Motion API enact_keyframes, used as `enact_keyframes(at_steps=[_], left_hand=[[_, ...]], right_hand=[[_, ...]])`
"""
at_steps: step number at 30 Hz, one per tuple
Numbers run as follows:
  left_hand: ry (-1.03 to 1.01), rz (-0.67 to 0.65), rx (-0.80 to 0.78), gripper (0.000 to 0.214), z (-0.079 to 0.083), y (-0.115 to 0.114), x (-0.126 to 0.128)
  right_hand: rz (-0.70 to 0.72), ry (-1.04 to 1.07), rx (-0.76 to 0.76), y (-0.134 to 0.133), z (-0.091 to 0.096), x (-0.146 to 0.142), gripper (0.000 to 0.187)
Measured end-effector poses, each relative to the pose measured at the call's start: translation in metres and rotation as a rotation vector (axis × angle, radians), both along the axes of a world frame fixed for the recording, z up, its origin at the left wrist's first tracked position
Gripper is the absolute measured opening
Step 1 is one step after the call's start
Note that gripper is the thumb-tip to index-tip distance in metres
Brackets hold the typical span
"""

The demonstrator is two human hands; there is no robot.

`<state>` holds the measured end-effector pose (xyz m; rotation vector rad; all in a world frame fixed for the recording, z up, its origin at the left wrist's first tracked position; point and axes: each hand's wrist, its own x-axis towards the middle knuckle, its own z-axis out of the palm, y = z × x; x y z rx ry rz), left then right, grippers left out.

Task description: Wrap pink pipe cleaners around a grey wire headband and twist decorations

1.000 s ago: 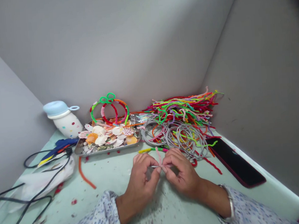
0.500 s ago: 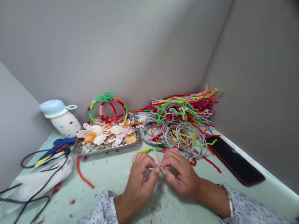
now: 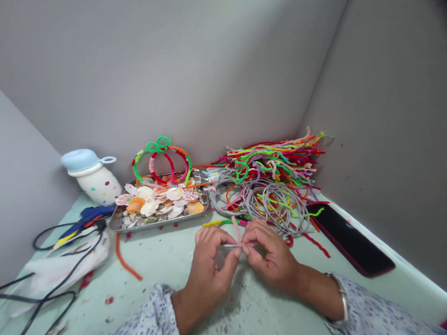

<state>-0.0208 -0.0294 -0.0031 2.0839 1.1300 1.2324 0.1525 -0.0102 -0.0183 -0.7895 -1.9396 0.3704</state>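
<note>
My left hand (image 3: 211, 263) and my right hand (image 3: 269, 251) meet fingertip to fingertip over the pale green table (image 3: 167, 294). Both pinch a thin grey wire with a pale pink pipe cleaner (image 3: 236, 233) wound onto it, its free end sticking up between the thumbs. Just beyond the hands lie a green and yellow pipe cleaner (image 3: 221, 222) and a heap of grey wire rings (image 3: 272, 202).
A metal tray of seashells (image 3: 159, 205) sits behind, with wrapped hoops (image 3: 163, 159) standing in it. A pile of coloured pipe cleaners (image 3: 272, 161) fills the back right corner. A phone (image 3: 349, 238) lies right; a glue gun (image 3: 85, 220), cables, white bag and a spotted jar (image 3: 94, 179) left.
The hands stay together at the same spot, fingers shifting slightly on the wire and pink pipe cleaner. The view has shifted a little.
</note>
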Motion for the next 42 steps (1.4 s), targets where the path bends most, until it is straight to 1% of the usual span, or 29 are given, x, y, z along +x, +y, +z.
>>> enact_keyframes(at_steps=[1, 5, 10, 15, 22, 29, 42], left_hand=[[0.003, -0.002, 0.021, 0.002, 0.0002, -0.0004, -0.0001], [-0.008, 0.021, 0.112, 0.011, -0.0001, -0.0015, -0.0002], [0.014, 0.025, 0.167, 0.012, -0.0006, -0.0006, 0.0000], [0.051, 0.053, 0.190, 0.012, -0.0013, 0.0017, -0.0003], [0.024, 0.092, 0.216, 0.012, -0.0033, 0.0047, -0.0003], [0.027, 0.108, 0.223, 0.008, -0.0031, 0.0052, -0.0008], [0.026, 0.130, 0.230, 0.008, -0.0044, 0.0061, -0.0010]], right_hand=[[-0.003, 0.009, -0.006, 0.0001, -0.0001, 0.0001, 0.006], [-0.005, 0.011, -0.012, -0.0003, -0.0002, 0.0006, 0.006], [-0.012, 0.002, -0.012, -0.0011, 0.0002, 0.0003, 0.007], [-0.011, -0.003, -0.025, 0.0000, 0.0010, 0.0015, 0.006], [0.012, -0.018, -0.074, 0.0010, 0.0021, 0.0022, 0.007], [-0.016, -0.022, -0.058, 0.0006, 0.0002, 0.0014, 0.011], [-0.011, -0.023, -0.067, 0.0001, 0.0006, 0.0016, 0.011]])
